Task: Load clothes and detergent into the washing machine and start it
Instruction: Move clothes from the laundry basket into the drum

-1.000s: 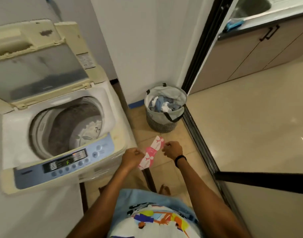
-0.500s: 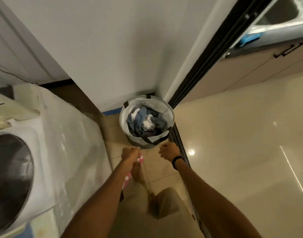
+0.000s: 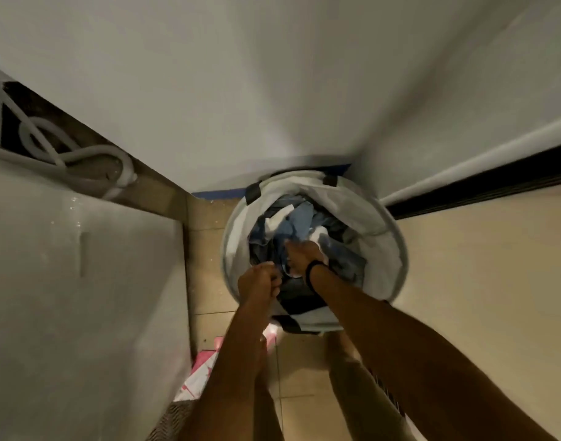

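Note:
A round grey laundry basket [image 3: 392, 249] stands on the floor in the corner, full of blue, white and dark clothes [image 3: 299, 218]. My right hand [image 3: 303, 254], with a black wristband, is down in the pile and closed on blue and white cloth. My left hand [image 3: 260, 281] is a fist at the near-left edge of the pile, gripping dark cloth just inside the rim. A pink and white detergent packet [image 3: 202, 374] shows below my left forearm, beside the washing machine [image 3: 81, 281]; I cannot tell if it lies on the floor. Only the washer's side panel is in view.
A grey hose [image 3: 81, 160] is coiled behind the washer. White walls [image 3: 272, 90] meet just behind the basket. A black sliding-door track [image 3: 479, 186] runs off to the right over beige floor tiles [image 3: 479, 281]. My legs stand below the basket.
I have bent down over the basket. Both hands went from above it into the clothes. The pink packet left my left hand's grip and now shows under my forearm.

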Motion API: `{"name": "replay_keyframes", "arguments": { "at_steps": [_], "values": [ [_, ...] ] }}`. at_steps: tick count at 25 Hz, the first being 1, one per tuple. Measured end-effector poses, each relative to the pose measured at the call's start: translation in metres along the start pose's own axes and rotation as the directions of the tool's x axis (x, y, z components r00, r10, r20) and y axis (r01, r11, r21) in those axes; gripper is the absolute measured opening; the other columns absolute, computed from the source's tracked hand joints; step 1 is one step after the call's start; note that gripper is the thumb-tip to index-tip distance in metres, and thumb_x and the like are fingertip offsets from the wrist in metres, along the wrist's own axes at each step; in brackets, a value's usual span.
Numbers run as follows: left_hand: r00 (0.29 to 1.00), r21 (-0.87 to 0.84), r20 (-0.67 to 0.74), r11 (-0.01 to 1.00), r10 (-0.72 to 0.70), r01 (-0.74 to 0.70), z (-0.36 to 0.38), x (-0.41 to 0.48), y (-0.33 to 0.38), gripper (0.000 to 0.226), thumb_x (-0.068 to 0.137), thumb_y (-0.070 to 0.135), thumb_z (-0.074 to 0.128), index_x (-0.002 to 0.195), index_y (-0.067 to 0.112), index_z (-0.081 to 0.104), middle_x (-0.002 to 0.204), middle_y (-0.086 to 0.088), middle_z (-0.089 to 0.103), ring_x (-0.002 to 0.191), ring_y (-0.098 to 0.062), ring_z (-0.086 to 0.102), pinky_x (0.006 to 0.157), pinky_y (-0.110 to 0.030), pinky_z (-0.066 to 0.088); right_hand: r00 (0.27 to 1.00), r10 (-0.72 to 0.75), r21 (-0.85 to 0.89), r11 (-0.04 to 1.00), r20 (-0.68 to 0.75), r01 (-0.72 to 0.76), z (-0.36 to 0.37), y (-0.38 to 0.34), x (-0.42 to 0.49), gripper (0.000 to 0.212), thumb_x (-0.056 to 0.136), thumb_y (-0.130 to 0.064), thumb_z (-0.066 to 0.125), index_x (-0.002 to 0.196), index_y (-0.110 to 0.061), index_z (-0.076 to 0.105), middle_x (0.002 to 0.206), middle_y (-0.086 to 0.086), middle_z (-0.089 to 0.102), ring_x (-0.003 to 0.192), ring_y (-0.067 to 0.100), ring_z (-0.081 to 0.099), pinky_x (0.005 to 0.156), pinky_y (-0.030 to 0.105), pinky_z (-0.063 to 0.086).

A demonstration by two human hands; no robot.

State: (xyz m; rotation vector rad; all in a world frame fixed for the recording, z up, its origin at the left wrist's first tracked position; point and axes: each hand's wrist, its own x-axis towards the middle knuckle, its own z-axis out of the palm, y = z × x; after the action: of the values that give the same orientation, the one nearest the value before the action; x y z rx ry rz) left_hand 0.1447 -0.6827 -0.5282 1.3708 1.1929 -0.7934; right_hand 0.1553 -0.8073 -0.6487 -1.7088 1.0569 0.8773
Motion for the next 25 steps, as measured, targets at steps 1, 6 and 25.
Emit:
{"name": "replay_keyframes", "arguments": {
  "at_steps": [1,6,25],
  "values": [
    [0.999,-0.047,-0.022,0.998,-0.038,0.037,0.003,0.015,-0.008,0.012,0.089,0.008,0.061,0.078,0.011,0.063,0.062,-0.007,0.057,0.049,-0.015,0.048,0.041,-0.023,0.035,0.999,0.0,-0.004,1.0,-0.04,0.0,0.007,-0.001,0.023,0.067,0.08,-0.059,0.055,0.124,-0.009,0.059,0.126,0.014,0.064,0.108,0.036,0.063,0.093,0.048,0.054],
    [0.989,-0.2,0.082,0.97,-0.123,0.138,0.011,0.022,-0.025,0.032,0.097,0.04,0.059,0.081,0.012,0.059,0.073,-0.008,0.055,0.061,-0.018,0.05,0.056,-0.031,0.043,0.985,-0.063,-0.013,0.998,-0.161,0.062,-0.007,-0.021,-0.026,0.021,0.093,-0.028,0.055,0.084,-0.012,0.066,0.094,0.015,0.07,0.092,0.034,0.064,0.086,0.046,0.053],
    [0.945,0.566,0.121,0.762,0.303,-0.316,-0.004,-0.085,0.051,0.044,0.08,0.068,0.064,0.101,0.029,0.065,0.09,0.008,0.066,0.086,-0.008,0.061,0.083,-0.029,0.05,0.837,-0.172,0.33,0.944,0.52,-0.011,-0.113,-0.038,-0.139,0.043,0.087,-0.025,0.063,0.123,-0.002,0.063,0.124,0.018,0.067,0.116,0.036,0.062,0.102,0.047,0.049]
  ]
}}
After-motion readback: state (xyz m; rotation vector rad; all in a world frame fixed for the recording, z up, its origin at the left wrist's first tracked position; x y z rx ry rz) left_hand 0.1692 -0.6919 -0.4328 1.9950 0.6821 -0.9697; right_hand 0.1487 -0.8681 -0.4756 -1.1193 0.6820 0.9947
